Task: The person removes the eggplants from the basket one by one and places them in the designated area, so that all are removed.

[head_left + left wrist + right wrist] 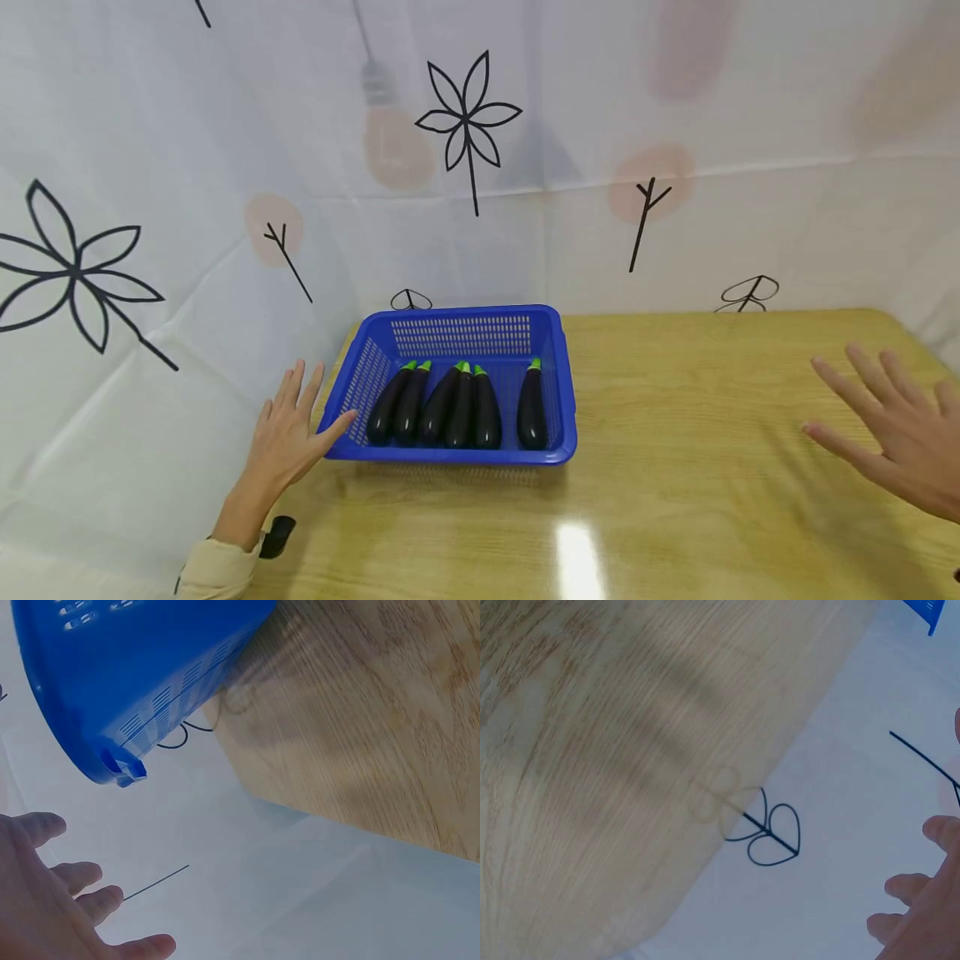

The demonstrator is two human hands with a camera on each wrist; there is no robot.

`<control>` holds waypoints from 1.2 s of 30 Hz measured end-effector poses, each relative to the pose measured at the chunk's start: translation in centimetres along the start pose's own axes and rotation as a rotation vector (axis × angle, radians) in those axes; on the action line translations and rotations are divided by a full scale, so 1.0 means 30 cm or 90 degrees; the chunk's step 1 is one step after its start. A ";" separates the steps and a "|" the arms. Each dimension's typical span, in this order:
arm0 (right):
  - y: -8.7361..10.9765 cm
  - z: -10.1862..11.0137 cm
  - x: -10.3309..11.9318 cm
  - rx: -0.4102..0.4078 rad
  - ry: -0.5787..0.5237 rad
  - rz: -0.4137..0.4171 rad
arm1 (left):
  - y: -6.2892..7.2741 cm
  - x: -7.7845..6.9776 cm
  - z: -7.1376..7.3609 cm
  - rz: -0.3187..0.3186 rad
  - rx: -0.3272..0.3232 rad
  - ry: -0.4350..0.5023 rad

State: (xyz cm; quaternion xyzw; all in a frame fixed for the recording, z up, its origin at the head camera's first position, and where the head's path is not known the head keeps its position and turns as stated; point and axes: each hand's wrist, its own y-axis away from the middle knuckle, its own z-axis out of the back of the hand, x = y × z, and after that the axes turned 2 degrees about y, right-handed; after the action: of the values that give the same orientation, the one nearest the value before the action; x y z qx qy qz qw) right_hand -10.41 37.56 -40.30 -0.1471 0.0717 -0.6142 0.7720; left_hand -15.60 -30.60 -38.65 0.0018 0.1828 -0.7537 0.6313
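Eggplants (459,412) in basket (457,456), apparently on table (690,433)

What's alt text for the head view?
Six glossy dark-purple eggplants lie in a rectangular blue plastic basket on a yellowish wood-grain table. Bare left hand close beside it; bare right hand far right.

Head cam looks dn, wrist cams share tbl (675,467).

The basket (450,456) looks like smooth plastic with a slight sheen, its walls perforated. The eggplants (460,412) have smooth, glossy skins. The tabletop (675,467) shows wood grain under a polished, reflective finish. The backdrop (570,242) looks like matt, lightly creased cloth; the sleeve (219,571) is matt fabric.
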 end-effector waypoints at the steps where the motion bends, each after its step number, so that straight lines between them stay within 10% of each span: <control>1: -0.001 -0.001 0.001 -0.003 0.000 -0.002 | -0.001 0.000 0.001 -0.001 -0.001 -0.001; 19: -0.066 0.051 0.089 0.001 -0.034 0.008 | 0.017 -0.008 0.019 -0.024 -0.014 0.022; 36: -0.183 0.092 0.305 -0.038 -0.212 0.094 | 0.046 -0.025 -0.069 0.009 -0.020 0.182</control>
State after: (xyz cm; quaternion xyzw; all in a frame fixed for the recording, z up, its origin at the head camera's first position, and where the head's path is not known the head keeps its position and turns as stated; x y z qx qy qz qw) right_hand -12.54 27.96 -35.33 -0.2643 -0.0285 -0.5207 0.8113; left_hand -14.61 -29.51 -40.78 0.1004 0.2826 -0.7384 0.6040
